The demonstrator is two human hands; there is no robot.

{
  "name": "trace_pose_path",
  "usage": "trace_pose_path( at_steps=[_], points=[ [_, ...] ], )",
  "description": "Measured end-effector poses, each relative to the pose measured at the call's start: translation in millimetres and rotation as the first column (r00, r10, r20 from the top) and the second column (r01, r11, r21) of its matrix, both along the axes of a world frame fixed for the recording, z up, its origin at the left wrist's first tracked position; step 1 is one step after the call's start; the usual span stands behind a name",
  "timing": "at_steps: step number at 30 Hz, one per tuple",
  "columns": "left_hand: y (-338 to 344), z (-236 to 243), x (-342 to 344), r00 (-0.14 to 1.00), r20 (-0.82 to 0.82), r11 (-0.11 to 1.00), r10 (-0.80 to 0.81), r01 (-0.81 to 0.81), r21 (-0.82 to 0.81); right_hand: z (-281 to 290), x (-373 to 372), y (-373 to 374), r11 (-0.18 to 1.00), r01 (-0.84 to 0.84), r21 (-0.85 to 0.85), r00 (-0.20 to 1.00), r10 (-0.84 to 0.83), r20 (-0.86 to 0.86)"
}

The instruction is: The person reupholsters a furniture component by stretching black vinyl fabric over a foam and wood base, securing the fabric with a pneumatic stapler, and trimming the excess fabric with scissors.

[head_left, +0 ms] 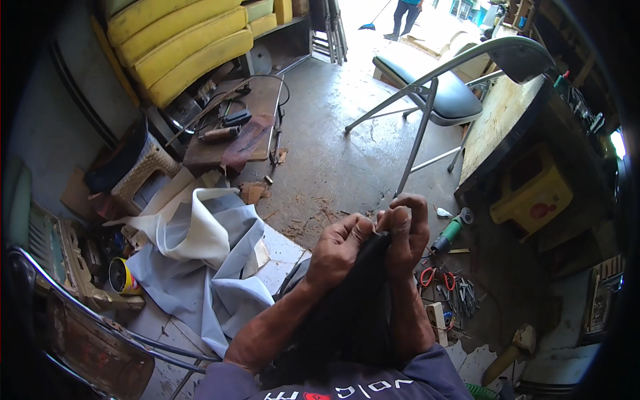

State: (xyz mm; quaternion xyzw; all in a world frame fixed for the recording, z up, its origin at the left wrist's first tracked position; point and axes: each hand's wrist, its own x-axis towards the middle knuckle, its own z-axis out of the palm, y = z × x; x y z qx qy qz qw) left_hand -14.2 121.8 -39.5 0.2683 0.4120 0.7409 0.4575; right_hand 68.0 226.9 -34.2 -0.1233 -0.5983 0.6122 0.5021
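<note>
Both my hands come together in front of me and pinch the upper edge of a black cloth (pixel 357 293), which hangs down between my forearms toward my lap. My left hand (pixel 339 250) is closed, its thumb and forefinger pressed on the edge. Close beside it, my right hand (pixel 405 233) grips the same edge, thumb up and fingers curled. Whether anything small sits between the fingertips cannot be made out. To the left of my arms lies a crumpled translucent white sheet (pixel 175 283) with a cream piece of material (pixel 200 230) on top.
A folding chair (pixel 453 97) stands ahead on the right. A green angle grinder (pixel 448 233), red-handled scissors (pixel 437 278) and several metal tools lie right of me. At left are a low wooden table (pixel 263 100), yellow cushions (pixel 180 40) and an open can (pixel 122 275). A person (pixel 405 17) stands outside by a broom.
</note>
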Motion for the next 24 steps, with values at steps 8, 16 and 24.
trace_pose_path(
  at_steps=[8, 16, 24],
  points=[
    [33, 25, 67, 0.679, -0.689, 0.965, 0.253, -0.226, 0.132, 4, 48, 32, 0.887, -0.244, -0.392, 0.887, 0.041, -0.460],
    [74, 17, 142, 0.259, -0.951, 0.979, 0.171, -0.158, 0.133, -38, 122, 88, 0.884, -0.373, -0.282, 0.734, 0.095, -0.672],
    [65, -16, 132, -0.089, -0.996, 0.974, 0.021, -0.224, 0.041, -211, 312, 21, 0.987, -0.160, -0.023, 0.055, 0.032, 0.998]
  ],
)
